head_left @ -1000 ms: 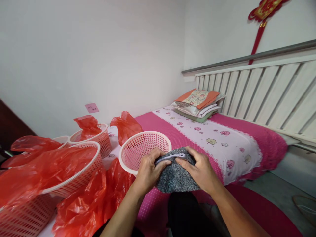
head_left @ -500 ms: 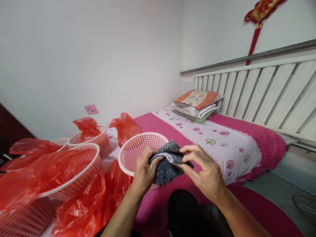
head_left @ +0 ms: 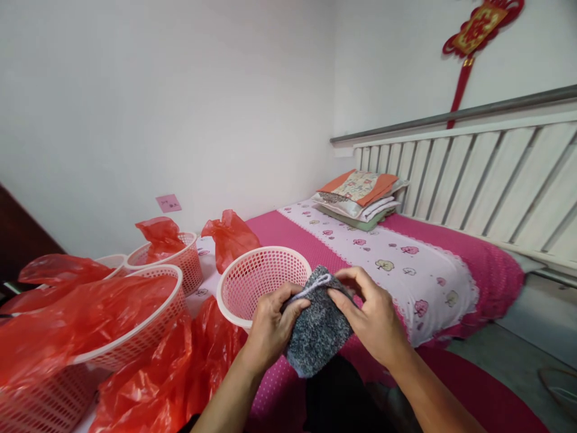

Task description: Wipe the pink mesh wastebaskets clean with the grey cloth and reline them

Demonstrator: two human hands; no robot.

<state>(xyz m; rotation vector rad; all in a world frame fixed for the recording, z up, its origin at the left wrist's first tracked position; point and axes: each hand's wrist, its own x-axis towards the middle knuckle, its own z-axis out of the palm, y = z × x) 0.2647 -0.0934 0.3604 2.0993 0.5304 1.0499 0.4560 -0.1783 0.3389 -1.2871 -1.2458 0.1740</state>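
Note:
Between my two hands is a speckled dark grey cloth piece (head_left: 319, 331) with a pale folded edge along its top; its exact kind I cannot make out. My left hand (head_left: 271, 319) pinches it at the left end of that edge. On the other side, my right hand (head_left: 370, 316) pinches its upper right part between thumb and fingers. The cloth hangs down over my dark trouser leg. Just behind my left hand stands a pink perforated basket (head_left: 259, 276), its visible inside bare.
Pink baskets with red plastic bags (head_left: 130, 307) crowd the left. Another red bag (head_left: 229, 237) stands behind the near basket. The bed has a pink and white patterned sheet (head_left: 383, 264), with folded bedding (head_left: 360, 192) at the back. A white slatted rail (head_left: 487, 174) runs along the right.
The cloth has been lowered slightly and turned, so its broad speckled side now hangs towards me. My right-hand fingers have shifted along its upper edge.

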